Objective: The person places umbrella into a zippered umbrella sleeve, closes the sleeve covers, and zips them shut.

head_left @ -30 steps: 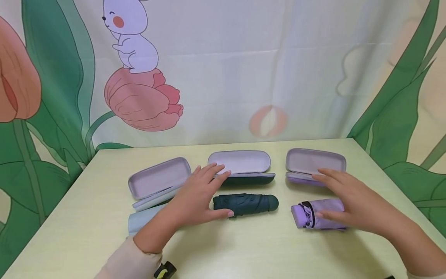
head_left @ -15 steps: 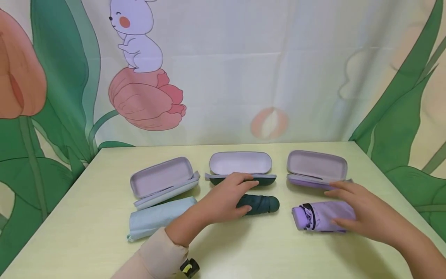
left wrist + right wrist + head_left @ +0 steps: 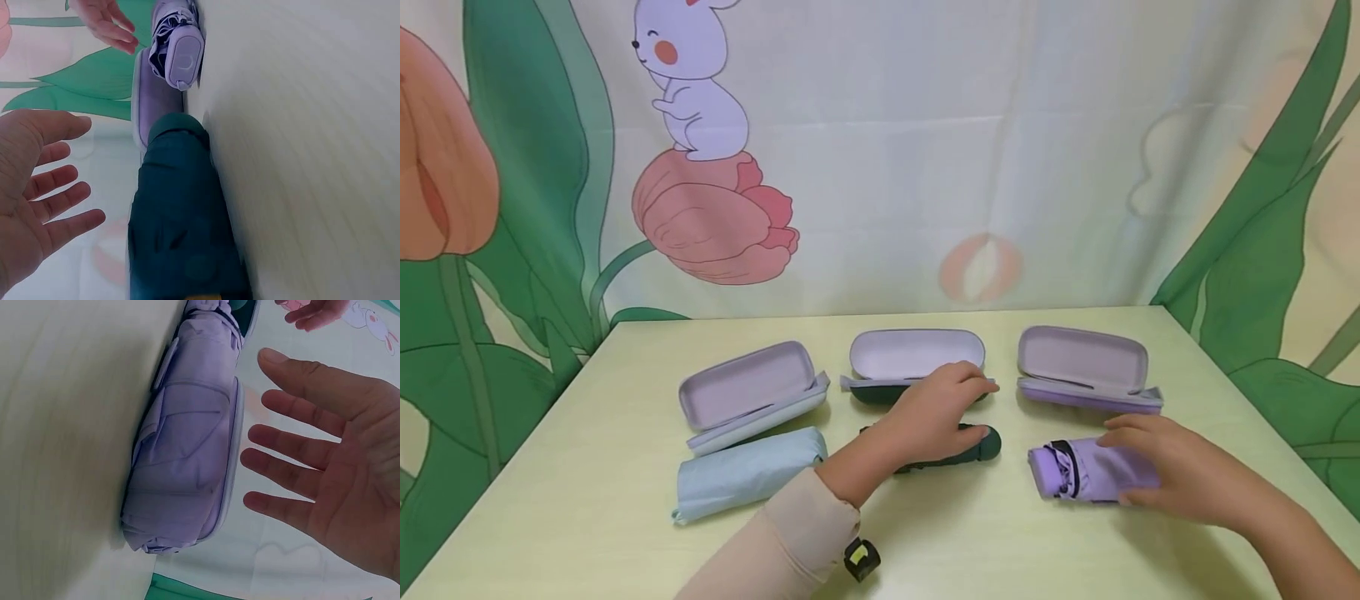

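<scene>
A dark green folded umbrella [image 3: 988,444] lies at the middle of the table, with my left hand [image 3: 932,417] hovering above it. In the left wrist view, that hand's fingers are relaxed and apart from the umbrella [image 3: 178,212]. Over a purple folded umbrella [image 3: 1093,471] at the right hovers my right hand [image 3: 1187,475]; the right wrist view shows its fingers spread and holding nothing. A light blue folded umbrella [image 3: 748,473] lies on the left, beside my left forearm. Behind the dark green umbrella stands an open dark green case [image 3: 917,354], its front partly hidden by my left hand.
On the pale table [image 3: 587,500], an open light blue case [image 3: 748,383] stands behind the light blue umbrella. An open purple case [image 3: 1082,358] is behind the purple one. A printed curtain [image 3: 880,167] hangs along the table's back edge.
My left hand has moved right, from between the light blue and dark green umbrellas to above the dark green one. My right hand has shifted slightly right and down, still over the purple umbrella.
</scene>
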